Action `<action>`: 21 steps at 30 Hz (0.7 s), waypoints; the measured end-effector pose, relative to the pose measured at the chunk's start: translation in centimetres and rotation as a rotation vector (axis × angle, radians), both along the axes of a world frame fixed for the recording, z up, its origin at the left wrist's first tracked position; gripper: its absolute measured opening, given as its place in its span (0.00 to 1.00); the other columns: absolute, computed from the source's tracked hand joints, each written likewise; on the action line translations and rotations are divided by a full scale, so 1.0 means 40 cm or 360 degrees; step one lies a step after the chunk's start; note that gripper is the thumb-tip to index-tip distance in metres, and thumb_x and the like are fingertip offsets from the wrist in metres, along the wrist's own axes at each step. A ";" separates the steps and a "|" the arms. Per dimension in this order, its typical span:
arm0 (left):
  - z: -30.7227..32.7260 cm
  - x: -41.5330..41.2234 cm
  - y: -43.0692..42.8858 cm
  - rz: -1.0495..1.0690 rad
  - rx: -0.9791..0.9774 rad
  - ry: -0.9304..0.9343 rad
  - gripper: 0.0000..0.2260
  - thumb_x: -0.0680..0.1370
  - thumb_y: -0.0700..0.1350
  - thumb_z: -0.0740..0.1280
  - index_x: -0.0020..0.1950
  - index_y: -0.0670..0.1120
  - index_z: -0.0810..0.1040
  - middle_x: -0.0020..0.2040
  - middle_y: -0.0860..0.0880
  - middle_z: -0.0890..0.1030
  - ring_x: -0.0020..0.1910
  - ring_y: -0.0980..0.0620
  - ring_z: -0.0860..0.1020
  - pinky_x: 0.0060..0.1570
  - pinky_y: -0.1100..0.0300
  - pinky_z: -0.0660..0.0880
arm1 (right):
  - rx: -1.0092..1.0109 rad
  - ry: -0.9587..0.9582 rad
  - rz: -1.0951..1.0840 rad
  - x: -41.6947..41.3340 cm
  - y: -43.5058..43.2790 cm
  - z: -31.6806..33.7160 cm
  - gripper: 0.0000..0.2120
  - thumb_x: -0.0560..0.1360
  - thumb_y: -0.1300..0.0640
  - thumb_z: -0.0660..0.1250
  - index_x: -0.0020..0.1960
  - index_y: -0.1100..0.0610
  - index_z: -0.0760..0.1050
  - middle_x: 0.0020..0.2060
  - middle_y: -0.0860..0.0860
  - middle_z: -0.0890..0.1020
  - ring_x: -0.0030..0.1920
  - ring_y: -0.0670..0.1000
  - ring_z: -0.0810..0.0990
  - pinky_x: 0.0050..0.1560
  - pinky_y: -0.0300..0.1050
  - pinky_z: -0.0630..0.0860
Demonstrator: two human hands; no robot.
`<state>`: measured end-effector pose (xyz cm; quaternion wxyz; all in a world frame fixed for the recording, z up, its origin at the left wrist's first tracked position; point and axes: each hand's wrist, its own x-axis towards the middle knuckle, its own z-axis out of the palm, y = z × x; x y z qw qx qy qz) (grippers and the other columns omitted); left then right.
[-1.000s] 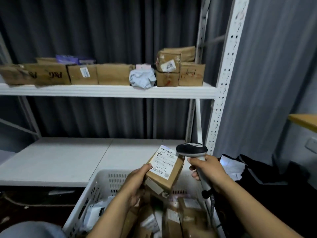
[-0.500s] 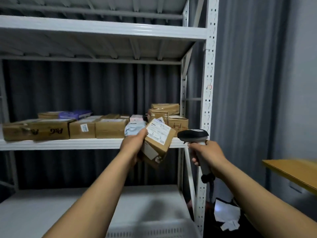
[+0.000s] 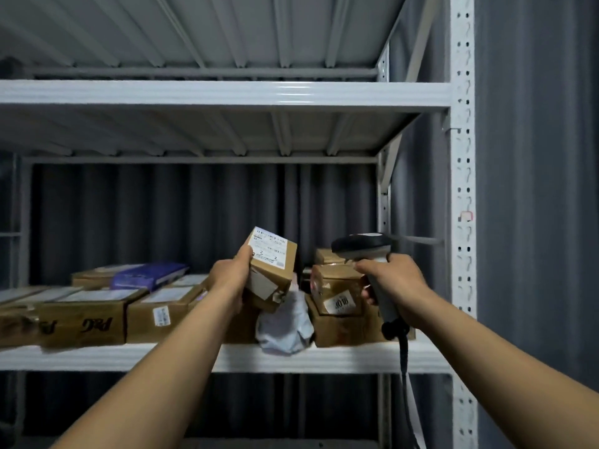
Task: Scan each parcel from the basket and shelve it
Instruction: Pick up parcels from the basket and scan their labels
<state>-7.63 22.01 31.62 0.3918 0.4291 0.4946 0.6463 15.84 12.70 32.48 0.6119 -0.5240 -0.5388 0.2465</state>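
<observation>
Since the earlier frame, the left hand [image 3: 231, 277] is lifting the parcel [image 3: 275, 270] higher and closer to the white shelf [image 3: 324, 358]. The shelf is running below both hands, bearing a row of cartons [image 3: 155, 315] left of the left hand and a stack of boxes [image 3: 337, 286] between the hands. The left hand is gripping the tilted, labelled parcel by its left side, just above a crumpled grey bag [image 3: 285, 332]. The right hand [image 3: 395, 283] is clenching the scanner [image 3: 361, 246] by its handle, its head pointing left.
</observation>
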 end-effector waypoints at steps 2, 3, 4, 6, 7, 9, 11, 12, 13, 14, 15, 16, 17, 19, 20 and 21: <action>0.014 0.015 0.089 0.0006 -0.0001 0.0001 0.19 0.72 0.59 0.67 0.45 0.43 0.78 0.47 0.43 0.82 0.46 0.41 0.81 0.51 0.43 0.80 | 0.0012 -0.0038 0.0004 0.010 0.062 0.029 0.10 0.74 0.57 0.71 0.49 0.65 0.78 0.33 0.59 0.81 0.30 0.54 0.79 0.28 0.44 0.75; 0.018 0.024 0.128 0.0002 -0.0010 -0.0001 0.19 0.72 0.59 0.67 0.45 0.43 0.78 0.47 0.42 0.82 0.46 0.41 0.81 0.51 0.44 0.80 | 0.0002 -0.0046 -0.0002 0.015 0.087 0.037 0.11 0.74 0.57 0.70 0.49 0.65 0.77 0.34 0.60 0.81 0.30 0.54 0.78 0.28 0.44 0.75; 0.024 0.038 0.169 0.0002 -0.0014 -0.0014 0.19 0.73 0.59 0.67 0.47 0.42 0.79 0.48 0.42 0.82 0.46 0.41 0.81 0.51 0.45 0.80 | -0.0010 -0.0051 -0.0011 0.021 0.119 0.043 0.11 0.74 0.57 0.70 0.50 0.66 0.77 0.34 0.59 0.81 0.29 0.53 0.78 0.28 0.44 0.75; 0.030 0.066 0.239 0.0000 -0.0019 0.0004 0.21 0.74 0.58 0.66 0.51 0.40 0.79 0.49 0.42 0.82 0.44 0.43 0.81 0.48 0.52 0.80 | -0.0058 -0.0060 -0.0035 0.032 0.171 0.045 0.11 0.74 0.57 0.70 0.50 0.65 0.77 0.32 0.58 0.81 0.28 0.53 0.78 0.28 0.43 0.75; 0.031 0.082 0.269 -0.0008 -0.0023 0.0025 0.22 0.74 0.59 0.65 0.53 0.40 0.79 0.49 0.42 0.82 0.44 0.43 0.80 0.46 0.54 0.79 | -0.0082 -0.0061 -0.0035 0.039 0.193 0.044 0.10 0.74 0.57 0.70 0.49 0.64 0.77 0.31 0.58 0.81 0.28 0.53 0.78 0.28 0.43 0.74; 0.027 0.110 0.320 -0.0055 -0.0044 0.0002 0.26 0.73 0.62 0.65 0.56 0.41 0.79 0.49 0.43 0.83 0.45 0.43 0.81 0.50 0.51 0.79 | -0.0120 -0.0065 -0.0029 0.051 0.226 0.039 0.09 0.74 0.56 0.71 0.47 0.63 0.77 0.29 0.56 0.81 0.28 0.52 0.78 0.28 0.42 0.74; 0.021 0.138 0.374 -0.0115 -0.0070 -0.0069 0.27 0.72 0.63 0.63 0.57 0.42 0.79 0.47 0.44 0.83 0.45 0.42 0.82 0.53 0.47 0.79 | -0.0131 -0.0077 -0.0038 0.064 0.255 0.035 0.09 0.74 0.56 0.71 0.47 0.62 0.77 0.29 0.56 0.81 0.28 0.52 0.78 0.29 0.42 0.75; 0.021 0.152 0.394 -0.0134 -0.0081 -0.0075 0.27 0.73 0.63 0.63 0.58 0.42 0.79 0.48 0.43 0.83 0.45 0.42 0.81 0.53 0.48 0.79 | -0.0124 -0.0079 -0.0045 0.070 0.269 0.035 0.09 0.74 0.57 0.71 0.46 0.63 0.77 0.29 0.56 0.80 0.28 0.52 0.78 0.29 0.42 0.75; 0.022 0.168 0.414 -0.0122 -0.0089 -0.0075 0.26 0.75 0.63 0.62 0.58 0.41 0.78 0.49 0.43 0.83 0.46 0.43 0.81 0.52 0.50 0.79 | -0.0116 -0.0072 -0.0053 0.075 0.281 0.034 0.08 0.74 0.58 0.71 0.46 0.63 0.77 0.28 0.56 0.80 0.26 0.52 0.77 0.28 0.42 0.75; 0.024 0.180 0.436 -0.0137 -0.0116 -0.0039 0.27 0.77 0.63 0.60 0.59 0.40 0.77 0.51 0.42 0.82 0.47 0.43 0.80 0.50 0.53 0.78 | -0.0105 -0.0058 -0.0063 0.081 0.296 0.035 0.08 0.74 0.58 0.71 0.45 0.64 0.77 0.27 0.56 0.79 0.25 0.52 0.76 0.28 0.42 0.74; 0.023 0.193 0.455 -0.0150 -0.0141 0.0006 0.28 0.78 0.63 0.59 0.60 0.39 0.76 0.53 0.41 0.82 0.47 0.43 0.80 0.48 0.54 0.76 | -0.0099 -0.0044 -0.0073 0.088 0.309 0.034 0.08 0.74 0.59 0.71 0.44 0.64 0.77 0.26 0.56 0.79 0.23 0.52 0.76 0.27 0.42 0.74; 0.023 0.203 0.468 -0.0207 -0.0172 0.0036 0.29 0.78 0.63 0.58 0.62 0.39 0.76 0.54 0.41 0.81 0.48 0.43 0.80 0.48 0.54 0.76 | -0.0099 -0.0039 -0.0082 0.094 0.321 0.033 0.08 0.74 0.59 0.70 0.44 0.63 0.76 0.25 0.56 0.79 0.23 0.52 0.76 0.28 0.43 0.74; 0.019 0.212 0.484 -0.0244 -0.0191 0.0095 0.30 0.78 0.64 0.58 0.63 0.39 0.75 0.55 0.40 0.81 0.50 0.42 0.80 0.51 0.54 0.76 | -0.0097 -0.0040 -0.0084 0.099 0.333 0.032 0.08 0.74 0.58 0.71 0.44 0.63 0.76 0.25 0.56 0.79 0.24 0.52 0.76 0.28 0.43 0.74; 0.013 0.210 0.489 -0.0186 -0.0229 0.0501 0.31 0.79 0.63 0.57 0.69 0.40 0.71 0.61 0.40 0.78 0.56 0.41 0.78 0.56 0.53 0.75 | -0.0098 -0.0054 -0.0083 0.107 0.347 0.028 0.08 0.74 0.57 0.71 0.45 0.62 0.77 0.26 0.56 0.80 0.26 0.52 0.78 0.29 0.43 0.75; 0.010 0.205 0.491 -0.0076 -0.0203 0.0760 0.31 0.79 0.62 0.59 0.72 0.40 0.66 0.64 0.40 0.76 0.58 0.41 0.77 0.57 0.53 0.75 | -0.0097 -0.0070 -0.0080 0.111 0.352 0.026 0.09 0.74 0.56 0.71 0.46 0.62 0.77 0.27 0.56 0.80 0.27 0.53 0.78 0.30 0.43 0.75; 0.007 0.197 0.486 0.0019 -0.0093 0.0944 0.31 0.79 0.59 0.61 0.76 0.42 0.61 0.66 0.40 0.74 0.58 0.42 0.77 0.55 0.54 0.76 | -0.0096 -0.0086 -0.0078 0.113 0.358 0.024 0.09 0.74 0.56 0.71 0.46 0.63 0.77 0.27 0.56 0.80 0.27 0.53 0.78 0.29 0.43 0.75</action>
